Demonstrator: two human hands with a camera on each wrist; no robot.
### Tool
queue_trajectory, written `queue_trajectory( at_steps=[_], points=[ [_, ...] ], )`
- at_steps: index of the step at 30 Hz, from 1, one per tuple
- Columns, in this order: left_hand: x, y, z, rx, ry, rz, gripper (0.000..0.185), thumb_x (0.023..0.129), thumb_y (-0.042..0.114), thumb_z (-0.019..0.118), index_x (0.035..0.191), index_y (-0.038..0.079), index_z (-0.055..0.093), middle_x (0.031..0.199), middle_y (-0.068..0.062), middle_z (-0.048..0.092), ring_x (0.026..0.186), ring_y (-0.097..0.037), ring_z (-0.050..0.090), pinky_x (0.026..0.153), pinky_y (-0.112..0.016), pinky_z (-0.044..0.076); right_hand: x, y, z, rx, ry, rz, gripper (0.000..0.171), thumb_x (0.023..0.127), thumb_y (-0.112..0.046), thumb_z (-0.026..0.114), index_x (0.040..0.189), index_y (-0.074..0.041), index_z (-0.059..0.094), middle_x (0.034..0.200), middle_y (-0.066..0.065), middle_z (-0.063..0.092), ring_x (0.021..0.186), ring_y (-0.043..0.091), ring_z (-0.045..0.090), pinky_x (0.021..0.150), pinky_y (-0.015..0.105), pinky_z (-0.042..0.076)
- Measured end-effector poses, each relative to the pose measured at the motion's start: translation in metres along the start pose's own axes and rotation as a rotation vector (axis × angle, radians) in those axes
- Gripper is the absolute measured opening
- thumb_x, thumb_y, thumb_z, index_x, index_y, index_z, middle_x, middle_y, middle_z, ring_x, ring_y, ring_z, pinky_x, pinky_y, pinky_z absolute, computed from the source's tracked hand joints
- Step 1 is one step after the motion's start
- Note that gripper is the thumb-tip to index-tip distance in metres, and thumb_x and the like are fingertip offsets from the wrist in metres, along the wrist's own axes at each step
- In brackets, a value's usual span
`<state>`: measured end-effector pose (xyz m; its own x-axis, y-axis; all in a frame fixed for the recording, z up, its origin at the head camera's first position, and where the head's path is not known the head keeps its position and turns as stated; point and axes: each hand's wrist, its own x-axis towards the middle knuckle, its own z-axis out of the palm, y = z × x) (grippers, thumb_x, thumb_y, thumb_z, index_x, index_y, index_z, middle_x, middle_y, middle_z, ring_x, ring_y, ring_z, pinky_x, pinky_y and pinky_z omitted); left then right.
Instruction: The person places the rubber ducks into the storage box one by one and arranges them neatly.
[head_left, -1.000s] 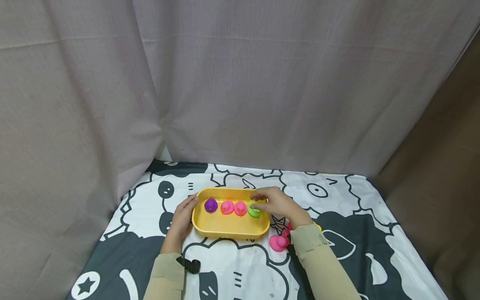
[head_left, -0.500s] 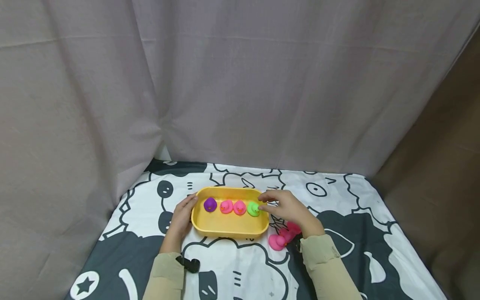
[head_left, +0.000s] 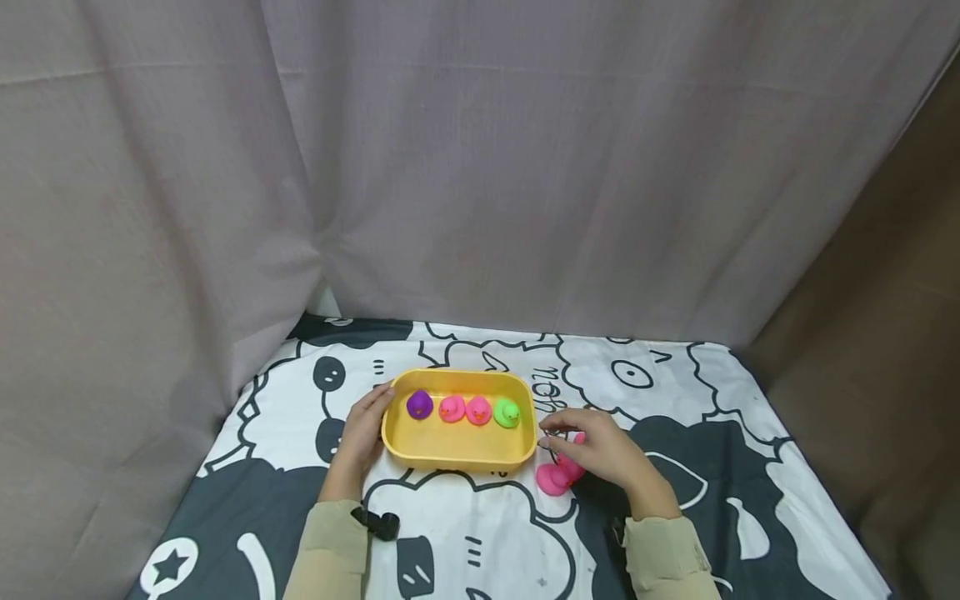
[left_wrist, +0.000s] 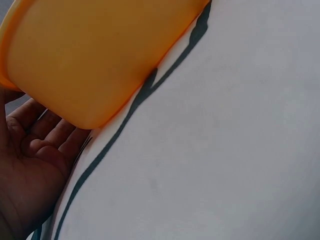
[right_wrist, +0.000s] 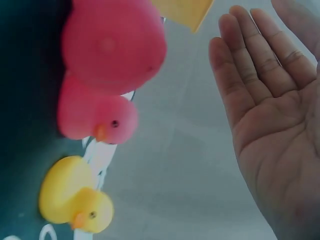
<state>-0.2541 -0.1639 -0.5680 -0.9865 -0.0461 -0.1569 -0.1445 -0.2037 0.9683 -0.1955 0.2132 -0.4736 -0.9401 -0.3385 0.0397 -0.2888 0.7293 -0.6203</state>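
Head view: a yellow tray (head_left: 457,457) sits on a counter (head_left: 675,392) covered with a black-and-white cartoon cloth. Inside it, along the far side, stand four toy ducks in a row: a purple duck (head_left: 419,405), two pink ducks (head_left: 465,410) and a green duck (head_left: 507,412). The left hand (head_left: 363,435) rests against the tray's left end, fingers fairly straight. The right hand (head_left: 600,450) hangs just right of the tray, fingers loose and holding nothing, directly over the loose ducks on the cloth; one loose pink duck (head_left: 553,479) shows at its near side, just off the tray's right corner.

Left wrist view: the left hand's fingers (left_wrist: 47,132) lie relaxed beside the tray's rounded outer wall (left_wrist: 95,60), steadying it rather than gripping it.

Right wrist view: the right hand's palm (right_wrist: 272,120) is spread wide and empty. Beside it lie a pink duck seen close and blurred (right_wrist: 114,45), a second pink duck (right_wrist: 95,117) touching it, and a yellow duck (right_wrist: 75,197) near that one. A corner of the tray (right_wrist: 185,11) shows at the top.

Judging by this, the step in hand is fetching another duck for the row. The next move calls for lowering the right hand and pinching one loose duck without knocking its neighbours.
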Motion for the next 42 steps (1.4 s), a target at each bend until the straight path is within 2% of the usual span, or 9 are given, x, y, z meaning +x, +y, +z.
queue_trajectory(
  at_steps=[6, 13, 24, 28, 34, 42],
  points=[
    [0.000, 0.002, -0.001, 0.006, 0.005, 0.001, 0.045, 0.102, 0.027, 0.057, 0.143, 0.009, 0.056, 0.150, -0.009, 0.049, 0.138, -0.025, 0.045, 0.114, -0.038, 0.039, -0.014, 0.006, 0.007, 0.039, -0.014, 0.029, 0.027, 0.089, -0.032, 0.078, 0.113, -0.021, 0.076, 0.108, -0.010, 0.071, 0.105, 0.020, 0.065, 0.096, 0.050, 0.055],
    [0.001, 0.003, -0.001, 0.002, 0.001, 0.004, 0.045, 0.102, 0.026, 0.057, 0.144, 0.008, 0.055, 0.151, -0.009, 0.048, 0.138, -0.025, 0.045, 0.115, -0.039, 0.039, -0.030, 0.005, 0.014, 0.018, -0.011, 0.132, 0.026, 0.085, -0.027, 0.082, 0.111, -0.024, 0.076, 0.103, -0.014, 0.068, 0.098, 0.017, 0.061, 0.088, 0.040, 0.058],
    [0.002, 0.005, 0.000, -0.003, 0.009, 0.005, 0.044, 0.102, 0.026, 0.057, 0.143, 0.008, 0.056, 0.151, -0.010, 0.048, 0.137, -0.026, 0.045, 0.114, -0.039, 0.039, -0.038, 0.010, 0.020, -0.042, -0.004, 0.092, 0.023, 0.085, -0.025, 0.082, 0.107, -0.028, 0.076, 0.099, -0.018, 0.066, 0.092, 0.013, 0.058, 0.086, 0.040, 0.057],
    [0.002, 0.002, 0.000, 0.008, 0.012, -0.005, 0.044, 0.102, 0.028, 0.058, 0.142, 0.010, 0.057, 0.150, -0.008, 0.050, 0.137, -0.025, 0.046, 0.114, -0.039, 0.040, -0.037, 0.011, 0.023, -0.077, -0.033, 0.078, 0.024, 0.087, -0.022, 0.081, 0.110, -0.025, 0.075, 0.100, -0.017, 0.066, 0.092, 0.011, 0.057, 0.089, 0.039, 0.056],
    [0.001, 0.002, -0.001, 0.026, 0.007, -0.004, 0.045, 0.102, 0.031, 0.058, 0.142, 0.012, 0.058, 0.150, -0.006, 0.050, 0.138, -0.024, 0.045, 0.115, -0.039, 0.038, -0.037, 0.015, 0.025, -0.102, -0.087, 0.006, 0.029, 0.085, -0.012, 0.081, 0.112, -0.021, 0.074, 0.105, -0.013, 0.066, 0.094, 0.011, 0.056, 0.092, 0.040, 0.056],
    [0.000, 0.001, -0.001, 0.042, 0.006, -0.011, 0.046, 0.101, 0.033, 0.058, 0.143, 0.013, 0.057, 0.151, -0.006, 0.049, 0.139, -0.024, 0.044, 0.116, -0.039, 0.037, -0.038, 0.018, 0.024, -0.118, -0.137, -0.044, 0.030, 0.087, -0.007, 0.078, 0.113, -0.020, 0.073, 0.109, -0.012, 0.067, 0.099, 0.011, 0.057, 0.096, 0.042, 0.055]
  ],
)
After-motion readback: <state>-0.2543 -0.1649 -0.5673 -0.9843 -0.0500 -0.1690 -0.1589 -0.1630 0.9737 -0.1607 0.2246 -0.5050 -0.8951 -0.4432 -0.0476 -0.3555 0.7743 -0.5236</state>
